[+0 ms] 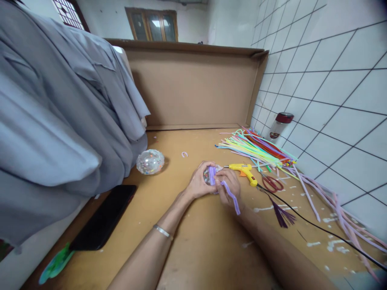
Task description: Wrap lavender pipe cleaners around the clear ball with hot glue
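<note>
My left hand [201, 180] is wrapped round a small clear ball [206, 175] with coloured specks, partly covered by my fingers. Rows of purple pipe cleaner [212, 176] lie across the ball's side. My right hand [228, 186] pinches the purple strip against the ball, and its loose end [232, 197] hangs down past the fingers. Just to the right lies a yellow glue gun [244, 167], its nozzle pointing toward the ball. A second clear speckled ball [150, 162] rests on the table at the left, apart from both hands.
Bundled coloured pipe cleaners [256, 147], red-handled scissors [272, 183] and a purple tassel [282, 214] lie at right. A black cord [314, 223] crosses there. A lidded jar [279, 125] stands by the tiles. A black phone-like slab [104, 219] and grey cloth [75, 108] are at left; cardboard [193, 88] stands behind.
</note>
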Available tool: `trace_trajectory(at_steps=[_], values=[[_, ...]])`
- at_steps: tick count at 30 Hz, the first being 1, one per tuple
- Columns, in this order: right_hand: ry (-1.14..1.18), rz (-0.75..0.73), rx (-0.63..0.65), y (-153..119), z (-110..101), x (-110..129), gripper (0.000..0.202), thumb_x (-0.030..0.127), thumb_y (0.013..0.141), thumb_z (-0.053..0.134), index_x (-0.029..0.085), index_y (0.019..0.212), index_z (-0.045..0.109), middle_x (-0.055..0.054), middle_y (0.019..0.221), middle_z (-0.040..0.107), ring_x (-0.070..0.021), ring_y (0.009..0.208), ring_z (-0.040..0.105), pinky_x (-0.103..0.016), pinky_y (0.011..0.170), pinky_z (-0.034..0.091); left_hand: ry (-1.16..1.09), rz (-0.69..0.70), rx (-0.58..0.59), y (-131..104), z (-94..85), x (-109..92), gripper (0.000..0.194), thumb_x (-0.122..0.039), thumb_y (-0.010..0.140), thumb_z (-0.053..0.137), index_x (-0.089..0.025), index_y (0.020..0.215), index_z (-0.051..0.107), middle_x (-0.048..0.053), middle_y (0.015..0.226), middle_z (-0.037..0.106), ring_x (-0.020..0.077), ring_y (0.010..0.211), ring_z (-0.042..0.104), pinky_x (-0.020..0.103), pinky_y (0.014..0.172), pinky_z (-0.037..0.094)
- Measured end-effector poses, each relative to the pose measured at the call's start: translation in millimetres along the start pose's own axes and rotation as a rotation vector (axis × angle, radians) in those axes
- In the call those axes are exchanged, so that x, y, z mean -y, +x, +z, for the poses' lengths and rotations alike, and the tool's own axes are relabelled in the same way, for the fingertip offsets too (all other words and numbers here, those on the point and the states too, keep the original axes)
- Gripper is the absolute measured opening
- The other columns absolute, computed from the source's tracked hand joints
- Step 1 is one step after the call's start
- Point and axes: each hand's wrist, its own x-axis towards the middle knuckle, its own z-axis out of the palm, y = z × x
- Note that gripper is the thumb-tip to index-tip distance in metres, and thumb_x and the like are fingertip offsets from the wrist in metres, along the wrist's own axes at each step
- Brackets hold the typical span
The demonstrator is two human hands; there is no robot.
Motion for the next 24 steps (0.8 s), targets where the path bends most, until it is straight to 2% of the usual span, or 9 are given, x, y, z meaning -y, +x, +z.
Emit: trace_trajectory(at_steps=[3,10,17,24], values=[[-0.017,0.006,0.002,0.7,0.3,1.5,0.013,0.010,0.087,0.048,0.021,0.091,0.054,-0.007,0.090,0.060,-0.0194,0.086,0.057,-0.039,0.078,0.049,-0.023,-0.036,-0.029,-1.9,1.5,2.1,0.067,-0.022,0.055,0.075,-0.021,0.115,0.046,0.006,0.112,0.058,0.0221,0.104,0.059,0.036,0.096,0.047],[-0.016,-0.009,-0.002,1.4,-0.1,0.0,0.014,0.011,0.087,0.048,0.021,0.093,0.054,-0.007,0.090,0.060,-0.0191,0.087,0.056,-0.037,0.075,0.048,0.005,0.034,-0.002,-0.8,1.7,4.9,0.051,-0.023,0.057,0.074,-0.021,0.104,0.053,0.006,0.113,0.057,0.0222,0.108,0.057,0.036,0.098,0.044],[0.003,-0.009,-0.014,2.7,-0.6,-0.8,0.015,0.012,0.087,0.047,0.022,0.092,0.057,-0.007,0.090,0.062,-0.0197,0.087,0.058,-0.038,0.076,0.049,0.025,0.058,0.005,0.9,0.8,3.2,0.052,-0.021,0.057,0.074,-0.020,0.105,0.055,0.006,0.112,0.058,0.0228,0.107,0.057,0.038,0.098,0.044],[0.027,0.038,-0.014,2.2,-0.1,3.7,0.018,0.013,0.087,0.046,0.021,0.095,0.060,-0.007,0.091,0.061,-0.0201,0.088,0.058,-0.040,0.079,0.049,0.024,0.020,0.000,1.5,-1.1,-1.1,0.050,-0.024,0.057,0.074,-0.020,0.103,0.056,0.006,0.111,0.060,0.0230,0.106,0.058,0.037,0.098,0.045]])
